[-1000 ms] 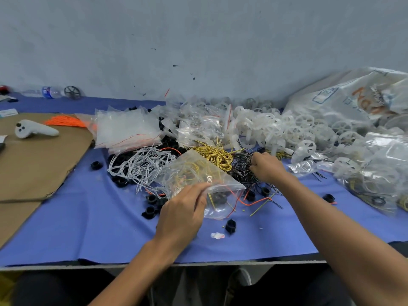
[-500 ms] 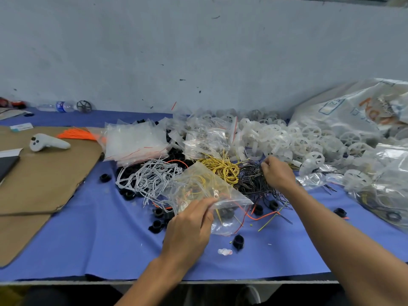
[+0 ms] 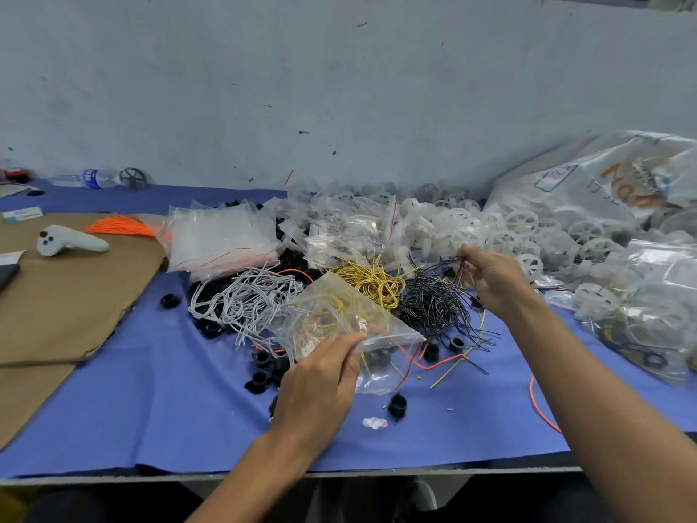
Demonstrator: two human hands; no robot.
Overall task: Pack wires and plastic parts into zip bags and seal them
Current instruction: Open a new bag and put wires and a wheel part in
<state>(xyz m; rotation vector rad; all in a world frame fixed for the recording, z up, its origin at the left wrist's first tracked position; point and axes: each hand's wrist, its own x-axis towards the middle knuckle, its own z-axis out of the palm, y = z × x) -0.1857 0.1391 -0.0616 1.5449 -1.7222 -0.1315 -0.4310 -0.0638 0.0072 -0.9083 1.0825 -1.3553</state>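
Note:
My left hand (image 3: 318,383) pinches the near edge of a clear zip bag (image 3: 339,318) that holds yellow and orange wires and lies tilted over the blue cloth. My right hand (image 3: 490,275) is raised over the tangle of black wires (image 3: 433,303) and pinches a few black strands lifted from it. A coil of yellow wires (image 3: 371,283) lies between the bag and the black tangle. White wires (image 3: 245,302) are heaped to the left of the bag. Black plastic rings (image 3: 260,379) are scattered on the cloth near my left hand.
A stack of empty zip bags (image 3: 222,239) lies behind the white wires. White plastic wheels (image 3: 471,228) pile up at the back, filled bags (image 3: 652,307) and a large sack (image 3: 603,179) at the right. Cardboard (image 3: 68,288) with a white controller (image 3: 68,241) covers the left.
My right hand has risen from the black tangle, pulling a few black strands up with it. My left hand keeps its pinch on the bag.

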